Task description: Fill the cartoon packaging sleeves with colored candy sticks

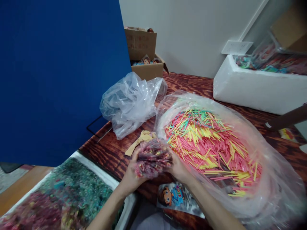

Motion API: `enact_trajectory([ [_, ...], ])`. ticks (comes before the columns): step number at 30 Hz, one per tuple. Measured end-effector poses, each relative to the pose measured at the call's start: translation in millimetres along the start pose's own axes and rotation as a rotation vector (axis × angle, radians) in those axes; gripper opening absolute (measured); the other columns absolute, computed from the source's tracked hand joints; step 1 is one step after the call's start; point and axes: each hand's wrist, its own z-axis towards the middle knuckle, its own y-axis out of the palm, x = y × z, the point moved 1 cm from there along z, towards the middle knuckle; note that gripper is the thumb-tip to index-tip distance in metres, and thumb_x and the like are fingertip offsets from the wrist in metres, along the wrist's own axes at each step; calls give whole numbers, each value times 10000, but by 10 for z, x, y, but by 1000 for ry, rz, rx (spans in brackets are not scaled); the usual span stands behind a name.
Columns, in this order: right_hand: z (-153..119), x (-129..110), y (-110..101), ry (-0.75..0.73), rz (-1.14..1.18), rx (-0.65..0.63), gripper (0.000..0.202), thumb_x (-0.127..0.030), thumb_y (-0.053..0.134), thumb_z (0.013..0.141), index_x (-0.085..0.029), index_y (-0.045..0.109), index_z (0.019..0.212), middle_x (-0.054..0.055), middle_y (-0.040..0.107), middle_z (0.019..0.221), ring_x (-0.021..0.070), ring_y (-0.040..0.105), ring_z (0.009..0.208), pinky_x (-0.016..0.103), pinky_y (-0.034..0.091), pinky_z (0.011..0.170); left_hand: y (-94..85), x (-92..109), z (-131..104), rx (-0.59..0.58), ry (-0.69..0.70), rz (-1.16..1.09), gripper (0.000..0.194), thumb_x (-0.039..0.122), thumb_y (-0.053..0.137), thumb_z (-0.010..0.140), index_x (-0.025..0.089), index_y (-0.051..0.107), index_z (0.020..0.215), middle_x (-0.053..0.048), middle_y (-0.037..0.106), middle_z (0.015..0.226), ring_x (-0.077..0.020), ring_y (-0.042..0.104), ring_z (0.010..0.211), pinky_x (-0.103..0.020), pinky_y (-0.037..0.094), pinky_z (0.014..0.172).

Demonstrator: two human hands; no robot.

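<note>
Between my two hands, above the table's front edge, is a bundle of clear packets point(154, 158) with pink, red and yellow bits inside. My left hand point(133, 174) grips its left side and my right hand point(178, 167) its right side. Just behind the bundle lies a strip of tan material point(141, 140). A large open plastic bag point(206, 140) of pink, yellow and green thin sticks stands to the right. Below my right hand, partly under the forearm, lies a flat packet point(175, 195) printed with a cartoon figure.
A foam box point(79, 188) of green and pink packets is at lower left. A crumpled clear bag point(131, 102) lies behind, near a blue panel point(59, 80). Cardboard boxes point(148, 70) and a white foam box point(251, 88) stand at the back. A brown tube point(287, 117) juts in at right.
</note>
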Motion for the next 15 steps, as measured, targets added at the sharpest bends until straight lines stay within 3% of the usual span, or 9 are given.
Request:
enact_trajectory([
  [2, -32, 16, -3, -48, -57, -14, 515, -220, 819, 645, -252, 642, 1127, 45, 664, 1198, 281, 580, 1182, 406, 436, 1034, 12, -38, -44, -35, 83, 35, 944, 230, 847, 598, 249, 363, 1408, -110, 528, 1383, -325, 493, 1287, -471, 362, 1118],
  [6, -29, 112, -27, -181, -190, -98, 600, -263, 792, 699, -256, 586, 1263, 67, 622, 1290, 295, 531, 1253, 431, 406, 1071, 17, -244, -39, 41, 168, 96, 634, 332, 747, 739, 212, 489, 1305, -120, 504, 1404, -326, 441, 1329, -499, 300, 1144],
  [8, -9, 130, -30, -215, -240, -126, 618, -280, 784, 712, -254, 571, 1291, 76, 612, 1309, 304, 537, 1246, 445, 415, 1064, 12, -295, -35, 58, 203, 122, 577, 343, 694, 796, 218, 486, 1320, -121, 477, 1431, -320, 425, 1343, -504, 288, 1148],
  [12, 33, 112, -15, -241, -348, -77, 620, -267, 762, 733, -252, 552, 1316, 81, 602, 1324, 304, 542, 1235, 453, 413, 1063, 40, -216, -42, 40, 235, 136, 866, 338, 774, 723, 249, 319, 1455, -125, 384, 1509, -328, 381, 1380, -496, 260, 1169],
  [15, 62, 87, 4, -266, -407, -74, 619, -220, 730, 754, -252, 529, 1338, 74, 585, 1344, 282, 517, 1263, 444, 371, 1099, 90, -160, -5, 17, 204, 92, 980, 334, 837, 646, 243, 294, 1456, -128, 458, 1455, -322, 471, 1314, -494, 325, 1141],
])
